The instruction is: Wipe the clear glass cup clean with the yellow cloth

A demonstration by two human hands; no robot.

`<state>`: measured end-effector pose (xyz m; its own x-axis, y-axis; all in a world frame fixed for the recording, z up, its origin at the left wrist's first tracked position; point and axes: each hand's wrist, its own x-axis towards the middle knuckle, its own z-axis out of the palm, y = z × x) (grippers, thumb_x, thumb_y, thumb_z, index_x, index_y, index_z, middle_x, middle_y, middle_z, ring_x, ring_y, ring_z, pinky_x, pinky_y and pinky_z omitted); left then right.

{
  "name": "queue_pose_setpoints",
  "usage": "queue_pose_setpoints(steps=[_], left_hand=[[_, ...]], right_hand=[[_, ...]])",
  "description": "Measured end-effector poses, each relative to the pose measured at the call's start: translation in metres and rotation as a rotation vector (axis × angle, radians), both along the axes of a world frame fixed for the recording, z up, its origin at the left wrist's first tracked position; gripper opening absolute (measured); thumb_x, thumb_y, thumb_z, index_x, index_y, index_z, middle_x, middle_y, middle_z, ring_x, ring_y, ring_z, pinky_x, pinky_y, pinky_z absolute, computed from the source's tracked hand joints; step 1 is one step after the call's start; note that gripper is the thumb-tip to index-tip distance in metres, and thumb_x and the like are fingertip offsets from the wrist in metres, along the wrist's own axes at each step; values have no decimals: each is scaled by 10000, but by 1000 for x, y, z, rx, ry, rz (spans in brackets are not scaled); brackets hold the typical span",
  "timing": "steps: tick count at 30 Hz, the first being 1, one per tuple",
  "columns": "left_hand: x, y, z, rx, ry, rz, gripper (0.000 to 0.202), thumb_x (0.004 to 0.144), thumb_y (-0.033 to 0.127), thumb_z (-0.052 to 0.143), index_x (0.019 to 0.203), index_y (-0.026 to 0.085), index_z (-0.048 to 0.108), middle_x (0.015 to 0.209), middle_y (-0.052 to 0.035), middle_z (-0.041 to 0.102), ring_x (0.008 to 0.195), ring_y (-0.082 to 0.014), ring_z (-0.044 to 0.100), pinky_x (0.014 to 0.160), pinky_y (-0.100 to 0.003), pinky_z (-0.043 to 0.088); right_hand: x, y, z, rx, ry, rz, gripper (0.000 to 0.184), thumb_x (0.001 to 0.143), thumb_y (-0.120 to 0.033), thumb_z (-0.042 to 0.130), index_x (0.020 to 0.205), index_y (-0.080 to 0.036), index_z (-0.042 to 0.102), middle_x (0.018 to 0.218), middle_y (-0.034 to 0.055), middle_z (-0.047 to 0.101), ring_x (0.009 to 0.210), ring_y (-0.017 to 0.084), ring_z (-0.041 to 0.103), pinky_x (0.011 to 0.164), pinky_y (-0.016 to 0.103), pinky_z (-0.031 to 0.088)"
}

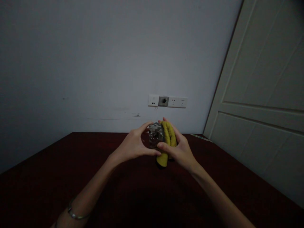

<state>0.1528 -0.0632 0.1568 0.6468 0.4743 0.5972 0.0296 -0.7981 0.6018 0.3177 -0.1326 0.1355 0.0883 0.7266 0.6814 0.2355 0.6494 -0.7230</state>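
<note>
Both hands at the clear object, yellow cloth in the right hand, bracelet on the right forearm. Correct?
Not the bracelet: the head view shows it on the left forearm. The rest stands: the left hand and right hand are both at the clear object, with the yellow cloth in the right.

Dim light, a scuffed pale wall (106, 63) with sockets (177, 102), dark red tabletop (52, 174), panelled door (261, 91) at right

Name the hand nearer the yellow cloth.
Right. The right hand holds the yellow cloth; the left hand is left of the clear object, its thumb tip close to the cloth.
</note>
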Motion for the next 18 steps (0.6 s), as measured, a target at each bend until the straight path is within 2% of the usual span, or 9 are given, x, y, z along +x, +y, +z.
queue_pose_setpoints(steps=[4, 6, 8, 10, 12, 15, 18], left_hand=[[0, 1, -3, 1, -18, 15, 780, 604, 333, 803, 1278, 174, 443, 1134, -92, 638, 937, -235, 656, 818, -387, 557], [-1, 4, -6, 53, -23, 13, 795, 609, 302, 792, 1300, 172, 420, 1177, -105, 617, 967, -242, 646, 824, -382, 555], [-1, 5, -7, 108, -16, -9, 799, 629, 257, 764, 1329, 174, 389, 1243, -120, 580, 1037, -255, 619, 862, -385, 540], [-1, 5, -8, 156, -8, -38, 803, 640, 216, 744, 1348, 172, 366, 1304, -130, 536, 1108, -260, 581, 919, -387, 511], [-1, 4, -7, 201, 4, -59, 798, 649, 194, 732, 1354, 169, 358, 1330, -133, 512, 1134, -255, 563, 953, -389, 490], [0, 2, -6, 262, 29, -70, 785, 653, 188, 723, 1350, 167, 363, 1301, -128, 532, 1115, -254, 572, 959, -407, 483], [1, 4, -8, 308, 36, -43, 783, 645, 195, 729, 1345, 179, 376, 1298, -123, 537, 1150, -274, 551, 979, -428, 467]], right_hand=[[0, -1, -5, 129, -161, -43, 661, 818, -434, 610, 1406, -260, 363, 1447, 101, 424, 1312, 255, 433, 1080, 474, 371], [0, -3, -6, 251, -294, -120, 572, 876, -387, 541, 1408, -282, 360, 1475, 80, 384, 1356, 241, 366, 1107, 489, 322], [1, -4, -6, 387, -449, -180, 529, 884, -314, 543, 1391, -297, 393, 1504, 62, 335, 1388, 241, 304, 1126, 501, 282], [2, -4, -4, 477, -535, -202, 499, 874, -254, 563, 1357, -298, 447, 1508, 55, 328, 1390, 242, 302, 1126, 496, 285], [3, -1, -3, 476, -475, -216, 439, 886, -233, 543, 1319, -290, 497, 1468, 59, 401, 1355, 224, 370, 1115, 477, 318], [4, 5, -1, 318, -229, -218, 339, 920, -268, 484, 1248, -275, 571, 1323, 64, 571, 1238, 196, 520, 1068, 452, 397], [2, 6, 0, 243, -138, -209, 309, 914, -295, 496, 1200, -274, 612, 1269, 55, 616, 1198, 197, 558, 1050, 449, 420]])
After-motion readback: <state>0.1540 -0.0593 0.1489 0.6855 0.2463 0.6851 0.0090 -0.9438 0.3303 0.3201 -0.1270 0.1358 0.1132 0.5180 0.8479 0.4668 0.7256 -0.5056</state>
